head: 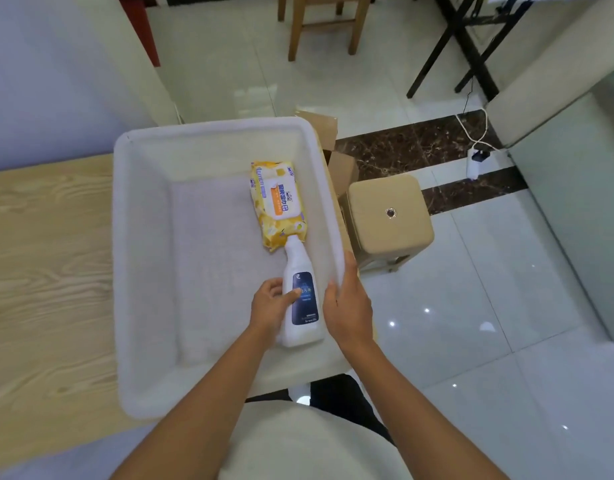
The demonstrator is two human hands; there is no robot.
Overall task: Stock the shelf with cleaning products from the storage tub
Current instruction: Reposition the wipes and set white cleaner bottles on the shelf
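Head view only: left hand (272, 304) wraps its thumb and curled fingers round the white plastic bottle with a dark blue label (304, 306). The bottle lies on its side in the white plastic storage tub (143, 271), its cap touching the yellow pack of wet wipes (276, 199). Right hand (350, 306) clasps the tub's right rim, thumb inside. The tub seems to overhang the pale wood-grain table (49, 271) beside the beige plastic stool (388, 216), so a sideways tug could slide it off. A one-handed grip on the smooth bottle may slip, and its cap could drag the pack.
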